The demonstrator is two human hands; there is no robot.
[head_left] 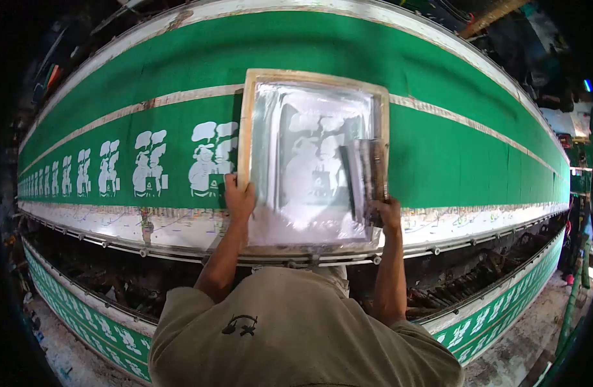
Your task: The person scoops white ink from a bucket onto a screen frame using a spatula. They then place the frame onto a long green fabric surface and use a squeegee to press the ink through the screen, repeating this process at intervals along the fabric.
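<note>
A wooden-framed printing screen (381, 109) lies on green fabric (464, 158) along a long table. White ink coats its mesh, and a figure design shows through. My left hand (240, 198) is closed around the left side of the frame, near its lower half. With my right hand (388, 216) I grip a squeegee (376, 171), which stands tilted on the mesh by the right side. White ink smears the squeegee's left face. The fabric beneath the screen is mostly hidden. Left of the frame, a row of white prints (148, 164) runs off along the fabric.
A metal rail (174, 255) with small knobs follows the table's near edge, close to my body. Behind me lies another table with printed green fabric (109, 329). A pale strip (445, 111) divides the fabric lengthwise. Dark clutter lies under the rail.
</note>
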